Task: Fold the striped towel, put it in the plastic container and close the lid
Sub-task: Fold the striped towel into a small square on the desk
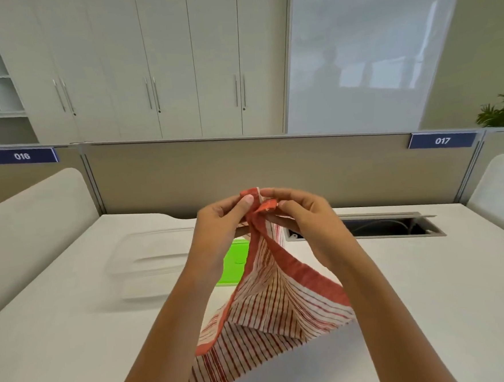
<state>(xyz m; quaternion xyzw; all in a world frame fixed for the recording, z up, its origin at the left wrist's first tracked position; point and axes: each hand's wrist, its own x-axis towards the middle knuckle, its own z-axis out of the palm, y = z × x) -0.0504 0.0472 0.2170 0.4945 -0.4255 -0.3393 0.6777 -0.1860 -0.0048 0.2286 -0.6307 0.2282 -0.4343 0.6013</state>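
Note:
The striped towel [271, 308], red and white with a solid red border, hangs in the air above the white table. My left hand [220, 223] and my right hand [300, 214] both pinch its top corners together at chest height, fingertips almost touching. The cloth drapes down in a tent shape toward the near table edge. A clear plastic container [151, 257] sits on the table left of my left forearm. A green lid [235, 263] lies flat behind the towel, partly hidden by it and my left wrist.
A white table [61, 338] spreads in front. An open cable slot [390, 229] is set into it at the back right. A beige partition [243, 173] rises behind, with side dividers left and right. Cabinets stand beyond.

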